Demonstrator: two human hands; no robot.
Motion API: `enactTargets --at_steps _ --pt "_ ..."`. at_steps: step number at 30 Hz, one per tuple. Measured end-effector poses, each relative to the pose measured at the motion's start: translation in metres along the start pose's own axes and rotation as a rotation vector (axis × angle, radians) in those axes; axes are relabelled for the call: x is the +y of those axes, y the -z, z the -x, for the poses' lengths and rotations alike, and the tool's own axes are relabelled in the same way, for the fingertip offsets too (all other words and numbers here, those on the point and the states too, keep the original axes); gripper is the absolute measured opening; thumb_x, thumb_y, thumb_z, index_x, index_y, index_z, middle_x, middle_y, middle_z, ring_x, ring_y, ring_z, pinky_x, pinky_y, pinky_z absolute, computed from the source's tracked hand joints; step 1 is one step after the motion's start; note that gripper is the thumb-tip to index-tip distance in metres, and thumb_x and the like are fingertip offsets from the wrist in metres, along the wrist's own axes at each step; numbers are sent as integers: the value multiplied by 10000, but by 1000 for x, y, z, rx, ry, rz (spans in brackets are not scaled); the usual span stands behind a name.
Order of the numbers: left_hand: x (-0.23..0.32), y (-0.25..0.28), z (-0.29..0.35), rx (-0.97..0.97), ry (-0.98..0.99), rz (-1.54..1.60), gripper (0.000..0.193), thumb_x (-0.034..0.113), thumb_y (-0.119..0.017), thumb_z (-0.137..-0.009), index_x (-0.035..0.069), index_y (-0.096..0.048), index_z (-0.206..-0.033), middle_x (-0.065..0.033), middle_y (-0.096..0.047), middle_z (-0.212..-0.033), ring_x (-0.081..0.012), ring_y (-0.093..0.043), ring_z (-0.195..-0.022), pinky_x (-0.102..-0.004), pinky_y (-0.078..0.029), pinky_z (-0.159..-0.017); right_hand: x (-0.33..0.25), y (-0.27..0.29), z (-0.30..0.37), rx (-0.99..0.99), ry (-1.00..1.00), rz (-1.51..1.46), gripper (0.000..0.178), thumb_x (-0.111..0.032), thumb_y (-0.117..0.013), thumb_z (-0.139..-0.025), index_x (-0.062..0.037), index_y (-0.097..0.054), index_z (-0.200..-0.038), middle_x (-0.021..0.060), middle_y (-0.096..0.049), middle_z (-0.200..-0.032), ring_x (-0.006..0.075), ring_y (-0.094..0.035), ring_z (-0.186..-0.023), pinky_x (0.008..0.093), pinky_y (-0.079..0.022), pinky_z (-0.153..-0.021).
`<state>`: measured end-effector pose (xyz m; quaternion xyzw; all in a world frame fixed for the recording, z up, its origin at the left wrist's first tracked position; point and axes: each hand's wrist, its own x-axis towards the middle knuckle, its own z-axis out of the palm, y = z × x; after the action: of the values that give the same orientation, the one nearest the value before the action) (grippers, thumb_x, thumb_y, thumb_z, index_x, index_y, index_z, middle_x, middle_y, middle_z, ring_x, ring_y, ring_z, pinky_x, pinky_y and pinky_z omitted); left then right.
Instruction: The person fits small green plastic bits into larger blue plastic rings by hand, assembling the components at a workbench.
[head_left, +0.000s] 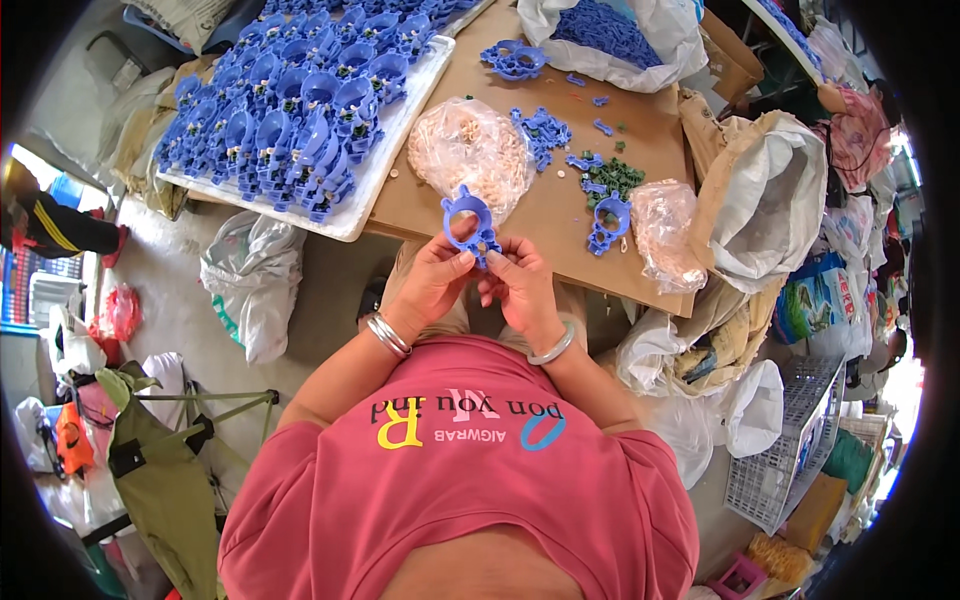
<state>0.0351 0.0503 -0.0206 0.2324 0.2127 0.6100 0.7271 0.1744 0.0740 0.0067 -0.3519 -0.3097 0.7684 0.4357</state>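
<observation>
Close in front of me, at the table's near edge, I hold a blue plastic part with a round ring point(484, 240) upright between both hands. My left hand point(438, 278) pinches its lower left side with thumb and fingers. On the lower right, my right hand point(523, 285) has its thumb and fingertips closed against the same part. Behind the ring lies a clear bag of small pale pinkish pieces point(470, 140). A similar blue ring part point(612, 222) rests on the table to the right, next to a pile of small dark green pieces point(622, 178).
A white tray point(345, 225) stacked with blue ring assemblies covers the table's left. Loose small blue parts point(543, 135) lie mid-table. A white sack of blue pieces point(680, 60) stands at the back. A second bag of pale pieces point(665, 235) and an open sack point(770, 190) sit right.
</observation>
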Motion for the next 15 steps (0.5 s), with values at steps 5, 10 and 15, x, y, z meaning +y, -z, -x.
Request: enactTargets --at_steps 5,10,15 --pt "-4 9 2 24 -13 68 452 121 -603 -800 92 -450 -1224 -94 -521 -1154 -185 -528 -978 -361 -424 -851 5 5 1 -54 87 198 163 -96 -601 -803 -19 -524 -924 14 -562 -738 60 -497 -579 175 -390 -472" --pt "9 12 8 49 -8 209 429 101 -599 -799 46 -452 -1198 -143 -544 -1078 -247 -540 -991 -430 -440 -857 5 9 -3 -96 137 349 150 -113 -578 -820 -12 -574 -931 -19 -556 -769 32 -479 -683 176 -395 -586" --pt "8 27 10 35 30 236 393 177 -586 -818 37 -464 -1165 -169 -568 -1006 -282 -588 -869 -403 -485 -774 -6 31 -26 34 273 729 187 -135 -532 -828 4 -565 -949 31 -587 -786 89 -529 -713 231 -425 -627"
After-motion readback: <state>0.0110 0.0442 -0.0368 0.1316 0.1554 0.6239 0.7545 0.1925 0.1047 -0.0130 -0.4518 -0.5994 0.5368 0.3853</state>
